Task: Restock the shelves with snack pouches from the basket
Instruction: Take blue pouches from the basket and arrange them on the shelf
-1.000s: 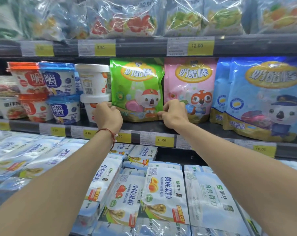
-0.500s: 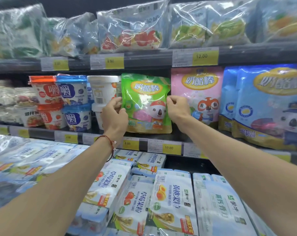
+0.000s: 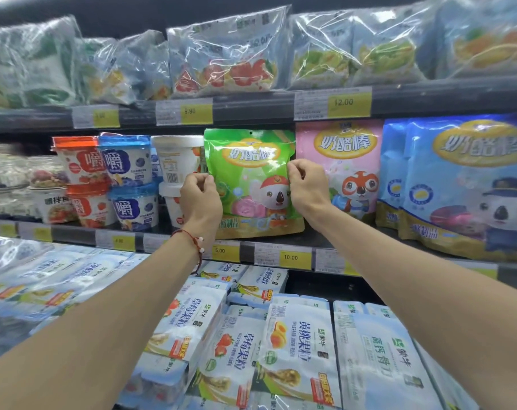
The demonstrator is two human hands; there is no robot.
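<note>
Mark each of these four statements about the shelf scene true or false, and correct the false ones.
1. The left hand and right hand pinch the green pouch by its side edges. True.
2. The green pouch stands right of the pink pouch. False: it stands left of it.
3. A shelf tag below the green pouch reads 10.00. True.
4. The white tubs are stacked right of the green pouch. False: they are on its left.

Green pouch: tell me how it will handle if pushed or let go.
Probably floppy: the green pouch has crinkled glossy film, and both the left hand and right hand pinch its edges. Likely slippery, given that sheen. It may tip forward if released, standing on a narrow base on the shelf.
</note>
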